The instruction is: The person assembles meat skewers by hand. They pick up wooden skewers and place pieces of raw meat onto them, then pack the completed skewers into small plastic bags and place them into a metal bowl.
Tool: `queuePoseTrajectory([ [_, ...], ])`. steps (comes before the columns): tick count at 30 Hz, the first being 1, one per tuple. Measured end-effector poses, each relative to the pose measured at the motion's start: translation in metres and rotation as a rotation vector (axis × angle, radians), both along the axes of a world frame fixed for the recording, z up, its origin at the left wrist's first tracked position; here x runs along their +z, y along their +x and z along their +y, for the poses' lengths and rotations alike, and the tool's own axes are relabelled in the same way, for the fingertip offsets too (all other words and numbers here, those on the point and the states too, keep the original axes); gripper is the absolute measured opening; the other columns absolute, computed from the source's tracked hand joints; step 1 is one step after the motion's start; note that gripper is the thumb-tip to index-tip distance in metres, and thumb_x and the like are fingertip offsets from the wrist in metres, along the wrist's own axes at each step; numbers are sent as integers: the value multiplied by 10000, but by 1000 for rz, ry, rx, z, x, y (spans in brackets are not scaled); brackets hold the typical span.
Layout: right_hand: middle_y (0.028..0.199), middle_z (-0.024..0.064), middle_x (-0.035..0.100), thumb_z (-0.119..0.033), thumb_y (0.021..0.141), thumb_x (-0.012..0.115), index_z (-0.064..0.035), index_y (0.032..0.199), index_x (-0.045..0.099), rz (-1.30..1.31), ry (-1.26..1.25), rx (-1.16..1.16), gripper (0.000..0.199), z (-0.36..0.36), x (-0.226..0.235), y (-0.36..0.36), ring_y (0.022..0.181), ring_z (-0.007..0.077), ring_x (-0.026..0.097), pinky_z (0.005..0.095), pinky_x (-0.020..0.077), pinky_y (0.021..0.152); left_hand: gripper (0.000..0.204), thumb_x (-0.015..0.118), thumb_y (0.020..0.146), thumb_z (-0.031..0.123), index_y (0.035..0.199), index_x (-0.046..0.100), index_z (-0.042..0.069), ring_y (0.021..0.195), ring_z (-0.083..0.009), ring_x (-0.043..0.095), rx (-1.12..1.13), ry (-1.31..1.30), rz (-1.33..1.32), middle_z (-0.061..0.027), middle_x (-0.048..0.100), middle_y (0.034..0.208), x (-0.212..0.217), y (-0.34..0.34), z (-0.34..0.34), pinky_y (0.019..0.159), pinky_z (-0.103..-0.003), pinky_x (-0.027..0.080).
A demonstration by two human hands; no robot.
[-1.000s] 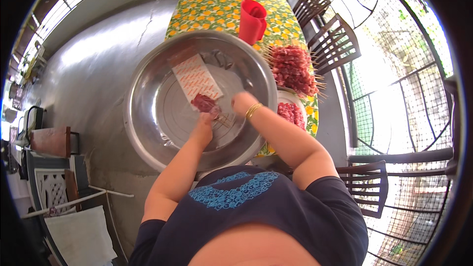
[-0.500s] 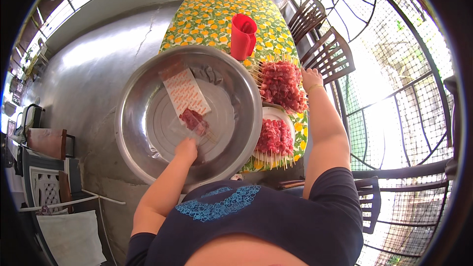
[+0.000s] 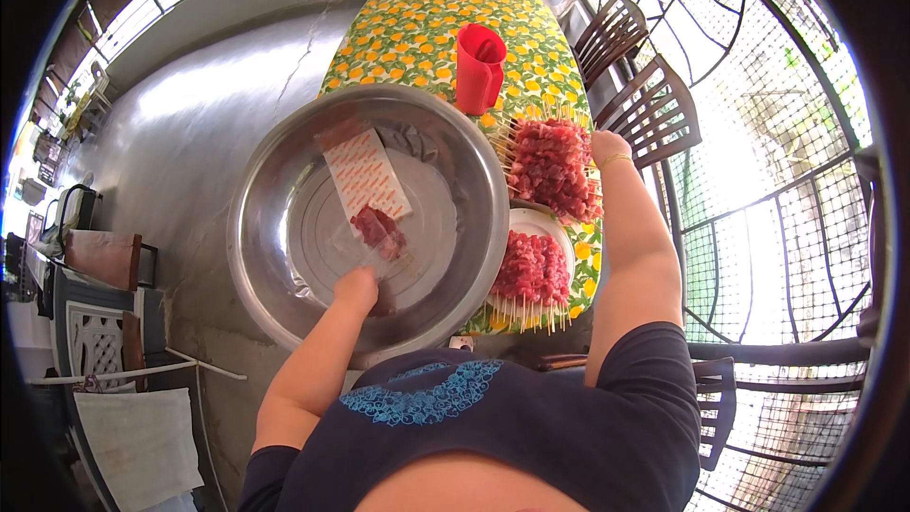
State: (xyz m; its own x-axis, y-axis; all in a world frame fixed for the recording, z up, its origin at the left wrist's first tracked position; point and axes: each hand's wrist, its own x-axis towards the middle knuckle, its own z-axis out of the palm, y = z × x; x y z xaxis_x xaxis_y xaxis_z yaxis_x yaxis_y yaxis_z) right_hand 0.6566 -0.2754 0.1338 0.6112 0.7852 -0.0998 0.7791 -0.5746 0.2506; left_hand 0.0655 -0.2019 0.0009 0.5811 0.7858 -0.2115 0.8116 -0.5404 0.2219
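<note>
R hand (image 3: 609,146) has left the steel bowl (image 3: 275,180) for the far skewer pile (image 3: 552,166) center-right, grip can't tell, L hand (image 3: 355,286) rests loosely closed in bowl below the meat chunk (image 3: 379,230), so prob a finished skewer got dropped off.

Red plastic jug (image 3: 479,66) on floral tablecloth (image 3: 417,28); brown slatted chairs (image 3: 654,114) alongside; white plastic chair (image 3: 95,341) on concrete floor (image 3: 190,133).

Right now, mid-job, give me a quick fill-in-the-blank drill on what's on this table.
1. The left hand rests inside the big round ____ basin.
2. The right hand reaches the far pile of raw meat skewers, beside the ____ plastic jug.
3. The near skewered meat pile lies on a ____ plate.

Missing words: metal; red; white
</note>
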Motion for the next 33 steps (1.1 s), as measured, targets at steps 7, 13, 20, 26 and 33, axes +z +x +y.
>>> queuePoseTrajectory([
  [7,879,127,745,-349,925,685,-54,954,772,107,-165,134,309,3,-16,44,833,290,723,404,576,755,195,628,909,240,950,649,50,905,-414,672,33,7,-83,-190,675,994,9,4,-8,769,-524,540],
  [13,568,63,609,-278,928,685,-43,661,686,650,-125,-281,356,6,-4,47,461,172,552,359,460,453,178,599,922,220,950,636,48,922,-421,660,18,35,-152,-191,668,979,-5,4,-4,776,-527,533],
  [20,705,-1,652,-84,906,672,-45,956,718,1408,728,-472,78,-57,67,-77,515,60,529,211,401,446,163,584,929,216,936,609,55,897,-416,649,-7,6,-212,-184,657,959,-6,0,4,759,-533,523],
  [26,698,57,654,-37,854,680,24,976,701,1700,315,-451,138,-94,77,-234,469,81,533,213,389,412,156,577,939,216,938,596,61,913,-410,646,32,24,-267,-168,654,965,10,1,6,769,-528,518],
  [33,676,23,635,-69,966,603,-15,959,679,1741,-175,-600,94,-47,10,-302,540,85,582,251,417,437,96,528,900,115,953,591,66,931,-410,639,2,15,-322,-166,651,996,25,2,10,772,-524,513],
])
